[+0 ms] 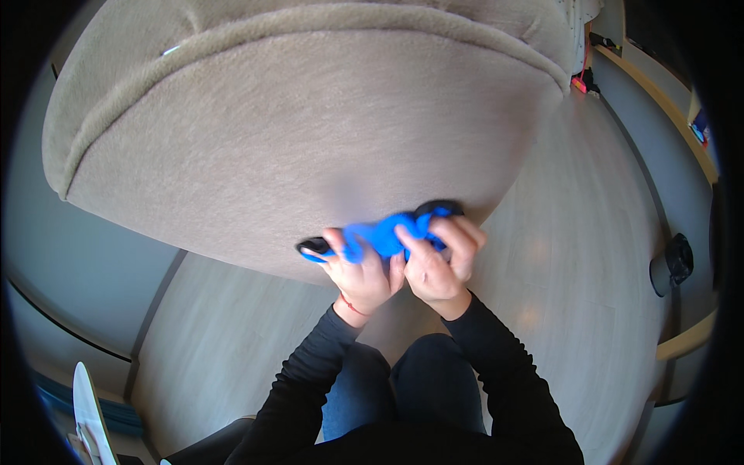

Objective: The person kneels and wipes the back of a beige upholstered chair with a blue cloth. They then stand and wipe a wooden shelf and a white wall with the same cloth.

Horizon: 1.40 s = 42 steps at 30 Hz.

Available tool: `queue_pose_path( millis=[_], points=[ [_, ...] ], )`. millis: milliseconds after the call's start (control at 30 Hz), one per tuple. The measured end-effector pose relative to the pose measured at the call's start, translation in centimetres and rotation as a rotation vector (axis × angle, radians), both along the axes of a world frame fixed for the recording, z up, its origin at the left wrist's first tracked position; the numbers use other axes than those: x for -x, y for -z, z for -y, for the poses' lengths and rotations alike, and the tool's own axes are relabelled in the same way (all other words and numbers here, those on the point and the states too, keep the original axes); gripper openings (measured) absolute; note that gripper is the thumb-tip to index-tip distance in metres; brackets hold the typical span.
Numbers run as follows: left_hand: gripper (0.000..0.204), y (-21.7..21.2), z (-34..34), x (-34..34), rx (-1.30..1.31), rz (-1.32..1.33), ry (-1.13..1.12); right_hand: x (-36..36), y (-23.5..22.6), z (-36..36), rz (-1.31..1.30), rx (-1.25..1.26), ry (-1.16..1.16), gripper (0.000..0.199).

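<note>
A bright blue piece of cloth with black ends (390, 232) is bunched up between my two hands, just above the near edge of a beige plush surface. Its exact kind is hard to make out because it is crumpled and slightly blurred. My left hand (361, 277), with a thin red string at the wrist, grips the left part, and a black end sticks out past the fingers. Closed around the right part is my right hand (439, 270), its fingers curled over the cloth below the other black end. The two hands are close together at the middle.
The beige padded surface (271, 132), with a thick piped seam, spreads out ahead of me. Light wood-look floor (566, 310) lies around it. A small dark-lined bin (673, 265) stands at the right wall. A white rounded object (91, 411) is at lower left.
</note>
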<state>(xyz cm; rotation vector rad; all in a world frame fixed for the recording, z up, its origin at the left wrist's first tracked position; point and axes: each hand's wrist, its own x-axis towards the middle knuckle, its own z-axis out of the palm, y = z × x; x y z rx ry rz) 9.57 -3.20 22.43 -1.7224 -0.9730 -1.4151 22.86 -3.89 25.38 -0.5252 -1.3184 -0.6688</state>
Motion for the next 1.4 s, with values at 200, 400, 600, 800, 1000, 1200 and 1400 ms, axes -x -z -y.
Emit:
queue_pose_path(
  millis=[200,400,600,800,1000,1200,1400],
  points=[
    [0.033,9.0,-1.0,2.8,0.060,-0.362,0.027,-0.5,9.5,-1.3,0.135,0.065,-0.016,0.017],
    [0.053,10.8,-1.1,4.5,0.114,-0.471,0.035,-0.5,9.8,-0.4,0.143,0.144,-0.050,0.019],
    [0.067,4.5,-1.0,1.8,-0.022,0.009,0.049,0.8,3.7,-0.4,0.022,-0.016,0.031,0.021],
    [0.033,11.4,-2.8,3.8,0.021,-0.341,0.034,-0.6,12.6,-2.8,0.292,0.094,-0.043,0.015],
    [0.029,21.0,-3.7,9.5,0.463,-0.740,0.205,-3.7,20.2,-2.0,0.687,0.461,0.030,0.020],
    [0.038,15.8,-2.0,6.2,0.305,-0.490,0.081,-1.0,13.8,-1.5,0.379,0.211,-0.059,0.018],
    [0.057,10.0,-2.9,3.0,-0.114,-0.104,-0.119,-1.2,7.0,-1.3,0.173,0.025,0.032,0.022]
  ],
)
